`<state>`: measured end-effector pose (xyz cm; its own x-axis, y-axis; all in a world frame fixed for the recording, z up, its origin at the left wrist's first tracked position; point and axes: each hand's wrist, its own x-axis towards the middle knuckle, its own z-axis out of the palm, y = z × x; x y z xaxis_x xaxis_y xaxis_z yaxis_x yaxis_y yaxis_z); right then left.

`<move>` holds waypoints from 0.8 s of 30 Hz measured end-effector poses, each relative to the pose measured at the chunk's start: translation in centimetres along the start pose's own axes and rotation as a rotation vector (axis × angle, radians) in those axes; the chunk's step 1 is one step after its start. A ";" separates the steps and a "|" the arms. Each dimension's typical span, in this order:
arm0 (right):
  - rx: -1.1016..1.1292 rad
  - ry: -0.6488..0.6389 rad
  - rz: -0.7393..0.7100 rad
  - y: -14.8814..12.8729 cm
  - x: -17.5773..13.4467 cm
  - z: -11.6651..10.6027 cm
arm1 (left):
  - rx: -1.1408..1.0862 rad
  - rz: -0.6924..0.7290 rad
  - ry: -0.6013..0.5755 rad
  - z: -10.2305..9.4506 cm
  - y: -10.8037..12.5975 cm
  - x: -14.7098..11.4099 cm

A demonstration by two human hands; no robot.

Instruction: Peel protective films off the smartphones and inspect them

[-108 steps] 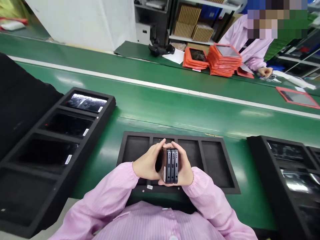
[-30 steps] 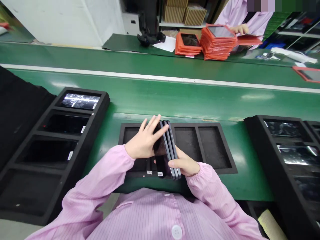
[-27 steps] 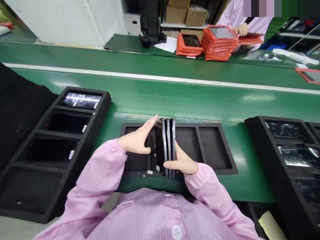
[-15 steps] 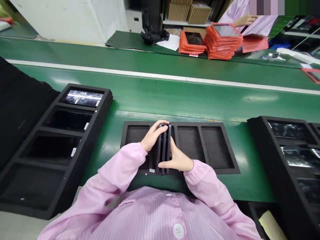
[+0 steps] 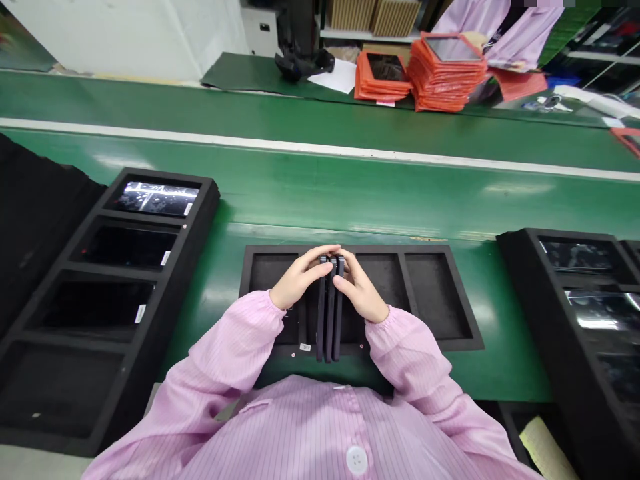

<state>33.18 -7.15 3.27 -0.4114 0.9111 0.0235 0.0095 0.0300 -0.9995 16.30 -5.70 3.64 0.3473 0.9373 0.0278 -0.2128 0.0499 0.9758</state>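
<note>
Three slim dark devices (image 5: pixel 329 320), which look like phones or small tablets seen edge-on, stand together on their long edges. My left hand (image 5: pixel 303 273) grips their far end from the left side. From the right, my right hand (image 5: pixel 359 283) closes on the same far end, its thumb on the right-hand device. Fingertips of both hands meet behind the stack. Beneath is a black foam tray (image 5: pixel 465 300) with rectangular compartments; the stack and hands hide part of it. A small white label (image 5: pixel 305 347) lies on the tray's near rim, left of the devices.
At left, a black foam tray stack (image 5: pixel 200 220) holds several dark-screened devices. Another foam tray (image 5: pixel 520 280) with film-covered devices stands at right. Across the green bench (image 5: pixel 310 187) are orange-wrapped tablets (image 5: pixel 445 80), a black object (image 5: pixel 303 65) and a person in pink sleeves (image 5: pixel 525 40).
My right hand has slid from the near part of the stack up to its far end, beside my left hand. The devices have come slightly nearer to my body.
</note>
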 end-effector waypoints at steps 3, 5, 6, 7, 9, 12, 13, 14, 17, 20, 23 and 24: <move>0.050 -0.013 -0.009 -0.4 -0.3 0.0 | 0.033 0.005 0.027 0.2 -0.1 -0.2; 0.056 0.008 -0.021 -0.7 -0.4 0.1 | 0.019 0.029 0.061 0.4 -0.2 -0.4; 0.053 0.019 -0.022 -0.7 -0.5 0.1 | -0.001 0.045 0.075 0.5 -0.3 -0.4; 0.048 0.026 -0.021 -0.8 -0.5 0.2 | -0.020 0.060 0.085 0.6 -0.4 -0.5; 0.040 0.038 -0.018 -0.8 -0.5 0.3 | -0.045 0.076 0.103 0.7 -0.5 -0.7; 0.034 0.051 -0.019 -0.7 -0.6 0.3 | -0.054 0.068 0.106 0.7 -0.7 -0.9; 0.032 0.054 -0.023 -0.7 -0.6 0.3 | -0.056 0.064 0.101 0.6 -0.7 -0.9; 0.028 0.056 -0.025 -0.7 -0.7 0.3 | -0.056 0.058 0.092 0.5 -0.7 -0.9; 0.002 0.059 -0.019 -0.7 -0.7 0.2 | -0.048 0.041 0.064 0.3 -0.6 -1.0; -0.014 0.064 -0.018 -0.8 -0.8 0.1 | -0.047 0.026 0.056 0.0 -0.6 -1.0; -0.001 0.076 -0.023 -0.8 -0.8 0.0 | -0.113 0.016 0.043 -0.2 -0.6 -1.0; 0.009 0.083 -0.025 -0.8 -0.8 0.0 | -0.135 0.021 0.029 -0.2 -0.7 -1.0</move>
<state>33.51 -7.95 4.06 -0.3347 0.9410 0.0495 -0.0078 0.0498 -0.9987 15.88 -6.57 2.92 0.3153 0.9482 0.0394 -0.3412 0.0745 0.9370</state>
